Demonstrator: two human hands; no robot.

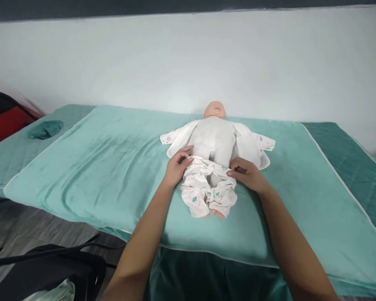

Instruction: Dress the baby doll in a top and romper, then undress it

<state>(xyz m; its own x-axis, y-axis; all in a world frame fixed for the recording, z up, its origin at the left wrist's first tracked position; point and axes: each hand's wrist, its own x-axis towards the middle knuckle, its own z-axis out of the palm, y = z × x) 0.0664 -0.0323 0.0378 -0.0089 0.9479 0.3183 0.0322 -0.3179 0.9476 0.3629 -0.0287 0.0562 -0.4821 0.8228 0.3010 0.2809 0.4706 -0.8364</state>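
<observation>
A baby doll (214,109) lies on its back, head toward the wall, with a white cloth torso (211,136). Patterned white baby pants (196,184) cover its legs up to the thighs, and the feet poke out at the cuffs. My left hand (178,165) pinches one side of the waistband. On the other side, my right hand (246,173) grips the waistband between thumb and fingers. An open white baby jacket (252,146) spreads out beneath the doll, its sleeves pointing to both sides.
The doll rests on a light green sheet (97,167) over a massage bed with a face hole (45,129) at the left end. A white wall (144,62) stands behind. At lower left is a black chair (56,271); a red item (6,125) sits at far left.
</observation>
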